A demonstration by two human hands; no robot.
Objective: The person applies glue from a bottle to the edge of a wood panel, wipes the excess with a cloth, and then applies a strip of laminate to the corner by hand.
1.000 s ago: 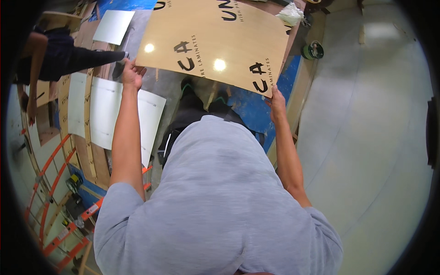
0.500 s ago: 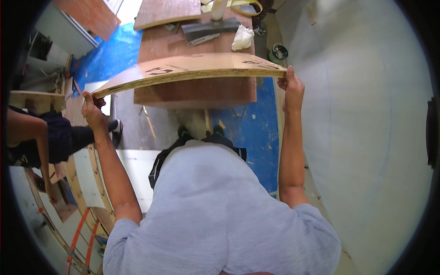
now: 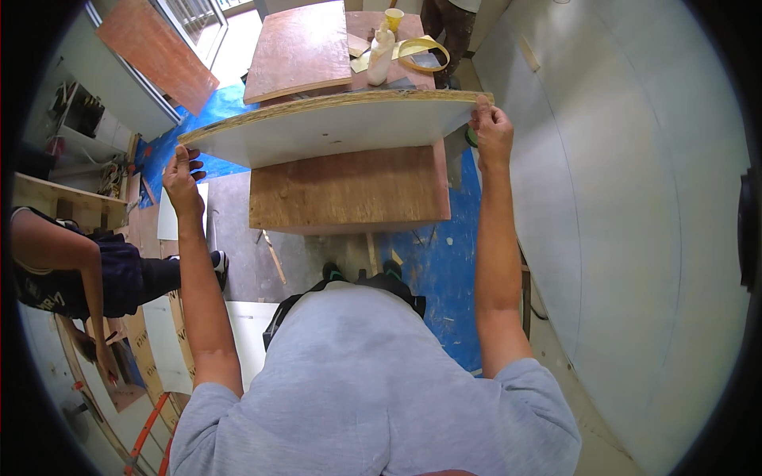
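A wide plywood board point(image 3: 333, 135) spans between my two hands, tilted up so that its pale white face shows toward me and its layered edge runs along the top. My left hand point(image 3: 184, 176) grips the board's left end, thumb near the corner and the other fingers curled behind. At the opposite end, my right hand point(image 3: 490, 131) pinches the right corner. Below and behind the board stands a brown plywood workbench point(image 3: 349, 194); whether the board's lower edge touches it I cannot tell.
On the bench lie another plywood panel point(image 3: 298, 51), a white bottle point(image 3: 381, 55), a yellow cup point(image 3: 394, 19) and a tape ring point(image 3: 425, 55). A co-worker point(image 3: 87, 262) bends at the left. A pale wall point(image 3: 619, 198) rises close on the right. Blue sheeting point(image 3: 452, 278) covers some floor.
The board has turned from its printed wooden face lying nearly flat to its white face tilted up toward me. Both hands have stayed at its ends.
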